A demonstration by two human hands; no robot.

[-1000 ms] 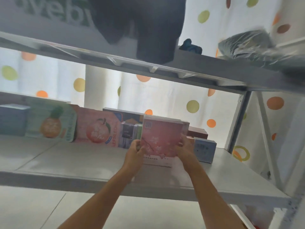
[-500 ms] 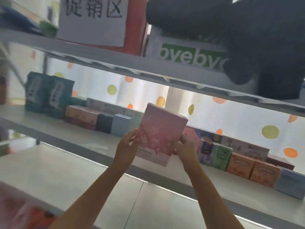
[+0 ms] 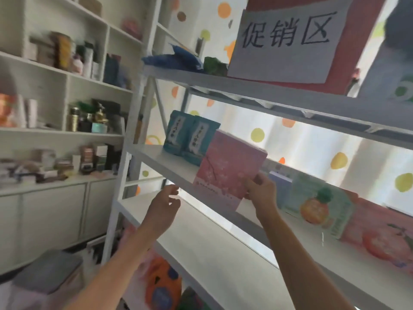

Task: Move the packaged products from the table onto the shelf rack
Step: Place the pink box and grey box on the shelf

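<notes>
Since left hand (image 3: 164, 203) released, right hand (image 3: 260, 189) holds pink box (image 3: 228, 166).

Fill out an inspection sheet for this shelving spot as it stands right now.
Surface: white rack shelf, middle tier, partly stocked.
Job's things: pink box stands tilted at the shelf's front edge, beside two teal packs; pineapple pack and peach pack farther right.
Clutter: blue bag on the top tier beside the paper sign.
Grippers: right hand grips the box's lower right edge; left hand is off it, fingers loosely curled, holding nothing.
Cables: nothing seen.
Surroundings: white cabinet with bottles and boxes; dotted curtain behind.
</notes>
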